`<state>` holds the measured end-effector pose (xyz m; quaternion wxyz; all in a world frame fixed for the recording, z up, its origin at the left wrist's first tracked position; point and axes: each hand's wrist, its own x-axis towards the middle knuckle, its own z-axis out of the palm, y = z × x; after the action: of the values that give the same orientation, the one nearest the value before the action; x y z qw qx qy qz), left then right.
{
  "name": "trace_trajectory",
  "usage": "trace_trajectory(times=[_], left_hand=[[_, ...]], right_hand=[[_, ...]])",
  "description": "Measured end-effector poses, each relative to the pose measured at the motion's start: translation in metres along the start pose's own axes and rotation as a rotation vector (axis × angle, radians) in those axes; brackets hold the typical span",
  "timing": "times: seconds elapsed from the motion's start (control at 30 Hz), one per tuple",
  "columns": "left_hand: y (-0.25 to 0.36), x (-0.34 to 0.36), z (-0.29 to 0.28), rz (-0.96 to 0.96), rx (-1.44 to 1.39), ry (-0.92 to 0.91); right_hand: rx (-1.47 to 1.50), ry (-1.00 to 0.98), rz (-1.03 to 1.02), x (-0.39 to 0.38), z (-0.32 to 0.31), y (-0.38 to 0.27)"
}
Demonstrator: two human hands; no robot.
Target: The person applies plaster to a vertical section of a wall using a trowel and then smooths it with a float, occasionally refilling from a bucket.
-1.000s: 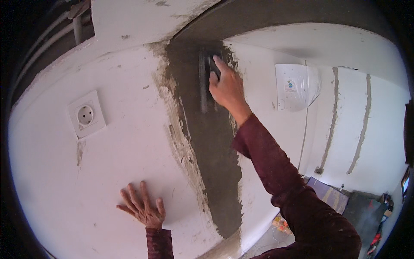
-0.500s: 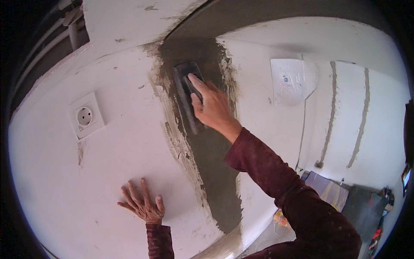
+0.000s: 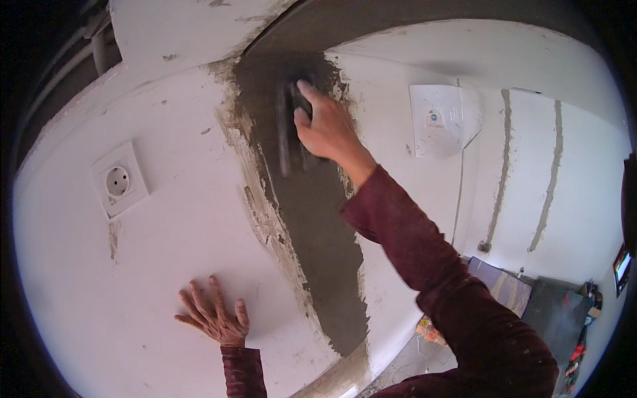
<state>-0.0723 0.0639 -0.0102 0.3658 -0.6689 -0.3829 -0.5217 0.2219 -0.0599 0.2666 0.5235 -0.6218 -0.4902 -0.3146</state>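
My right hand (image 3: 326, 126) is closed on the handle of a dark, flat plastering float (image 3: 284, 136), blurred by motion. The float's face lies against the upper part of a grey-brown plaster strip (image 3: 318, 252) that runs down the wall. Ragged, paler smears edge the strip on both sides. Lower left, my left hand (image 3: 215, 313) rests flat on the white wall (image 3: 166, 225) with fingers spread and nothing in it. Maroon sleeves cover both my forearms.
A white socket (image 3: 119, 180) sits on the wall at left, and a white plastic cover (image 3: 438, 121) at right. Two grey filled grooves (image 3: 547, 179) mark the far right wall. Boards (image 3: 507, 282) and clutter lie on the floor below. Pipes (image 3: 98, 53) show through an opening, upper left.
My right hand and the float have moved up along the plaster strip. The whole view has shifted slightly; my left hand stays flat on the wall.
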Motion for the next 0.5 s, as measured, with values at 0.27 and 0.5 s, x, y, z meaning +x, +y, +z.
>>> trace_trajectory(times=[0.27, 0.5], left_hand=[[0.009, 0.006, 0.003, 0.013, -0.044, 0.04], [-0.002, 0.005, -0.002, -0.001, -0.03, 0.02]], right_hand=[[-0.016, 0.231, 0.037, 0.033, -0.003, 0.049], [0.037, 0.189, -0.118, 0.01, 0.009, 0.056]])
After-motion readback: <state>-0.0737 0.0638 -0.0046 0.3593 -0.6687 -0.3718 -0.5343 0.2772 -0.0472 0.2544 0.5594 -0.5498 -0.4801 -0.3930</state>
